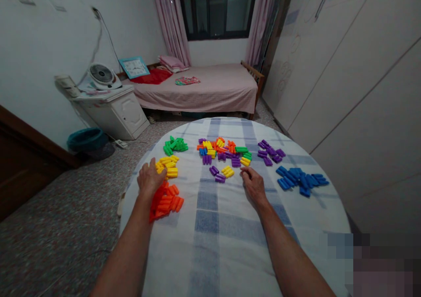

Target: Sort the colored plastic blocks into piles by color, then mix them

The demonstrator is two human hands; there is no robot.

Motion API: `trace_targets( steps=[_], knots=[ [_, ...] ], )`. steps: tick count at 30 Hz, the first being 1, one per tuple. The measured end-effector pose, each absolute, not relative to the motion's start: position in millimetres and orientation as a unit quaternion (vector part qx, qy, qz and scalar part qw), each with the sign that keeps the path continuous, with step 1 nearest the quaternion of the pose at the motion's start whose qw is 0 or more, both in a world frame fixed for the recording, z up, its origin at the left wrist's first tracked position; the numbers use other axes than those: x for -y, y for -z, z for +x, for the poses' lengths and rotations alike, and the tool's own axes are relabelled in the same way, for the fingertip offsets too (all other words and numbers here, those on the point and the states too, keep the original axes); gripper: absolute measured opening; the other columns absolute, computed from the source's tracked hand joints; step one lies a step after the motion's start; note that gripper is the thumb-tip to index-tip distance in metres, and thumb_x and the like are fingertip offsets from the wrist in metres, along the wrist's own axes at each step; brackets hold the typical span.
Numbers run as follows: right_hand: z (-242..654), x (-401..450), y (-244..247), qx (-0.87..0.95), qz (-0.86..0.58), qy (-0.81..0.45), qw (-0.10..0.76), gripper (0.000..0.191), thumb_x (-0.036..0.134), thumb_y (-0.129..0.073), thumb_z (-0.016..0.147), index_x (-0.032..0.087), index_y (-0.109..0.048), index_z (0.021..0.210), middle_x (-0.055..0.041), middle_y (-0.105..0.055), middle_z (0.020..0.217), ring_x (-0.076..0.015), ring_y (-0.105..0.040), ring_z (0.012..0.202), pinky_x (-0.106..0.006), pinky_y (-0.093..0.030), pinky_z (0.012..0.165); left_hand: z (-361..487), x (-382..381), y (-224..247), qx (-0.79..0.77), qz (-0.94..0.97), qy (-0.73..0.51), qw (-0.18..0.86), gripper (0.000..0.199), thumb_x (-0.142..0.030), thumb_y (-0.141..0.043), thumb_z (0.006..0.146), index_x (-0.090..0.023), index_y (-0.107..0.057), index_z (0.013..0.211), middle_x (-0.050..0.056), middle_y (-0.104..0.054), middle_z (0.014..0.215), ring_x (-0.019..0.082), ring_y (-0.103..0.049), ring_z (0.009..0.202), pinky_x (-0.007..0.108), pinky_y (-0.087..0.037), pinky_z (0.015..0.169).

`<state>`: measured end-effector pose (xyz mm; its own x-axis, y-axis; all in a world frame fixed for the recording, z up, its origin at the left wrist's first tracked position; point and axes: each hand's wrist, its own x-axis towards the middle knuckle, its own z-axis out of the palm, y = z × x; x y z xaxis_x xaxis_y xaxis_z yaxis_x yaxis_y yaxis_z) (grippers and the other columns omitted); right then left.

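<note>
My left hand [150,177] rests over the left edge of a pile of yellow plastic pieces [170,164], thumb apart from the fingers. Below it lies a heap of orange pieces [169,200], partly covered by my wrist. My right hand [253,184] is low over the cloth with loosely bent fingers, just below a yellow piece [245,161] at the edge of a mixed-colour heap [220,148]. Nothing shows in its grasp. Between the hands lie another yellow piece [227,171] and two purple pieces [217,175]. The pieces look like short ribbed blocks.
Green pieces [175,145] are heaped at the table's back left. Purple pieces [271,152] and a blue pile [301,180] lie on the right. A checked cloth covers the round table [237,244]. Beyond stand a bed [213,88], a cabinet [121,112] and a wardrobe [345,77].
</note>
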<state>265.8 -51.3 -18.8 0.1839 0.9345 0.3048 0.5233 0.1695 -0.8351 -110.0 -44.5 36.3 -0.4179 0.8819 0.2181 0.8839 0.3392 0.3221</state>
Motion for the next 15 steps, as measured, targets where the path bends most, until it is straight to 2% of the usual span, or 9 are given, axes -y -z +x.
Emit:
trace_targets(
  steps=[3, 6, 12, 15],
  knots=[
    [264.8, 52.0, 17.4, 0.599, -0.604, -0.218, 0.478, 0.035, 0.032, -0.045, 0.080, 0.015, -0.070, 0.097, -0.0076, -0.071, 0.088, -0.0196, -0.062, 0.079, -0.031, -0.045, 0.077, -73.0, 46.6, -45.0, 0.742, -0.609, 0.274, 0.065, 0.046, -0.032, -0.055, 0.082, -0.014, -0.054, 0.125, 0.018, -0.054, 0.128, 0.032, -0.052, 0.118, 0.048, -0.043, 0.100],
    [264.0, 52.6, 17.0, 0.584, -0.598, -0.233, 0.496, 0.033, 0.033, -0.046, 0.080, 0.016, -0.070, 0.095, -0.0066, -0.070, 0.085, -0.0192, -0.062, 0.078, -0.031, -0.045, 0.076, -14.4, 45.7, -46.5, 0.627, -0.715, 0.309, 0.016, 0.034, -0.026, -0.053, 0.085, -0.016, -0.060, 0.117, 0.013, -0.061, 0.118, 0.025, -0.055, 0.114, 0.040, -0.044, 0.102],
    [267.4, 51.4, 19.2, 0.481, -0.604, -0.278, 0.572, 0.031, 0.034, -0.046, 0.081, 0.017, -0.068, 0.095, -0.0045, -0.068, 0.083, -0.0146, -0.060, 0.066, -0.026, -0.046, 0.062, 90.7, 36.1, -32.8, 0.530, -0.836, 0.144, -0.021, 0.033, -0.027, -0.055, 0.086, -0.021, -0.059, 0.118, 0.009, -0.057, 0.123, 0.023, -0.052, 0.113, 0.035, -0.045, 0.094],
    [271.6, 47.7, 24.0, 0.424, -0.610, -0.279, 0.609, 0.030, 0.035, -0.048, 0.080, 0.018, -0.066, 0.097, -0.0035, -0.067, 0.084, -0.0131, -0.059, 0.064, -0.024, -0.046, 0.058, 112.4, 28.7, -26.6, 0.530, -0.846, 0.054, -0.020, 0.029, -0.025, -0.053, 0.086, -0.020, -0.059, 0.114, 0.010, -0.059, 0.113, 0.024, -0.053, 0.108, 0.035, -0.046, 0.086]
  ],
)
